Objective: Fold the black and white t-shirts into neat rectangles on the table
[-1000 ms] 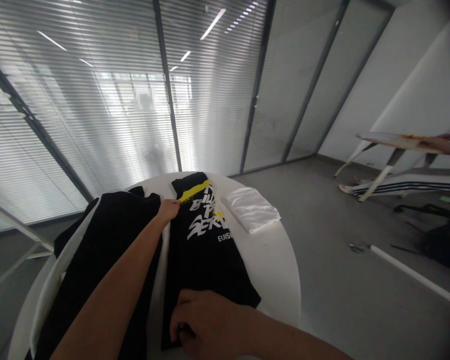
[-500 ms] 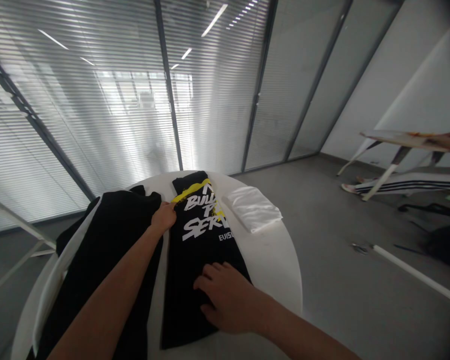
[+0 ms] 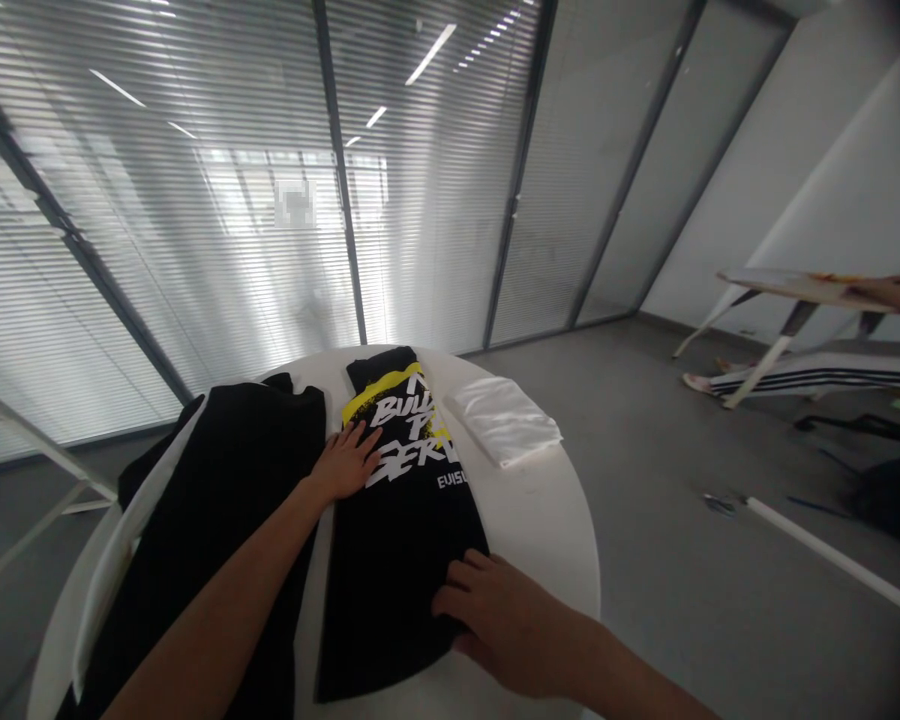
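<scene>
Slatted wall: fills the far side, with grey floor stretching off to the right.
Round white counter: carries three pieces of fabric, the printed shirt in the middle.
Printed shirt: black, laid lengthwise from near to far; its lettering is cut off at the right edge, so that side is probably tucked under.
Left hand: fingers spread, laid flat over the shirt's left edge beside the lettering — clamped on nothing.
Right hand: fingers bent at the shirt's near right edge; whether they pinch cloth cannot be told.
Black garment: left of the shirt, a narrow gap between them, the left forearm crossing above.
White cloth: folded, just right of the shirt's far half.
Shirt's fold: could ruck or slip open if the right hand drags while the left presses too lightly.
Forearm: might skew the black garment — a low sweep would do it.
</scene>
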A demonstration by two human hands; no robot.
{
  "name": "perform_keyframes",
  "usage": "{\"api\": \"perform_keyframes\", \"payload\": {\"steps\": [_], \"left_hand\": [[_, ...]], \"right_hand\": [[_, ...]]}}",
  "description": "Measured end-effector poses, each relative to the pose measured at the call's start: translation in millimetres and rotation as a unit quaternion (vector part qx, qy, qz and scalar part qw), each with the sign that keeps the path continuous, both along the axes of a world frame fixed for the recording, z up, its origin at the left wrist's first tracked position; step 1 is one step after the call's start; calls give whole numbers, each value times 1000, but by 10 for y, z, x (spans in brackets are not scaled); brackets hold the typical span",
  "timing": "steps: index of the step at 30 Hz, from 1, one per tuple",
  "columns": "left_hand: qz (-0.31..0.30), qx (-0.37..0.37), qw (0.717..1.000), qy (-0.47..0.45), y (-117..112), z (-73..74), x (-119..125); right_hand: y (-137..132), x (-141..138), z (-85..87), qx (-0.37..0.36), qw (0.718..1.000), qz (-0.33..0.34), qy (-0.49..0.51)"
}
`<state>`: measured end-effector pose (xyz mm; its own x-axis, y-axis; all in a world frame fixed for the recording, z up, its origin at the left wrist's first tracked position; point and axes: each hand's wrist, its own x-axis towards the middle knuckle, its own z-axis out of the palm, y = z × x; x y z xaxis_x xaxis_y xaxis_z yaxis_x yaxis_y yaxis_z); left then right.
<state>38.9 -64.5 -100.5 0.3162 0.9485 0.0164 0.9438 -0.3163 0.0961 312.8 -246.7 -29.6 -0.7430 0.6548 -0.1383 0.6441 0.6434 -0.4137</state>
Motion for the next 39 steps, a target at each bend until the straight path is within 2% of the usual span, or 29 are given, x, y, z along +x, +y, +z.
{"api": "perform_keyframes", "payload": {"steps": [4,8,9,10,12,14,17,20,22,25,26,28,31,33,39], "left_hand": [[-4,12,1000,18,-64,166,11],[-9,93,996,11,-145,329,41],[-10,115,993,1,-154,337,43],[-12,138,990,-10,-154,327,41],[-29,167,985,-21,-134,257,28],[-49,160,986,-18,-96,153,6],[-55,104,993,-3,-50,40,-30],[-50,59,997,6,-51,66,-58],[-55,46,997,3,-71,142,-67],[-36,51,998,-26,-90,248,-74],[-17,59,997,-38,-88,265,-77],[23,73,996,-54,-72,267,-86],[56,85,993,-56,-32,215,-98],[59,86,993,-55,-5,167,-100],[78,102,990,-58,70,68,-116]], "right_hand": [[42,25,61,-41,997,60,14],[197,43,205,-182,972,145,35],[269,25,228,-192,971,130,55],[355,-6,232,-171,977,93,83],[556,-103,166,-48,989,-18,141],[753,-219,-1,89,979,-97,153],[928,-345,-320,163,979,-105,69],[916,-355,-492,168,981,-98,6],[875,-316,-476,159,983,-90,-5],[910,-252,-353,121,990,-68,1],[955,-241,-315,115,990,-84,7],[1075,-237,-269,131,976,-174,17],[1225,-268,-281,164,931,-325,0],[1259,-300,-313,144,926,-350,-14],[1251,-359,-384,65,931,-358,15]]}}
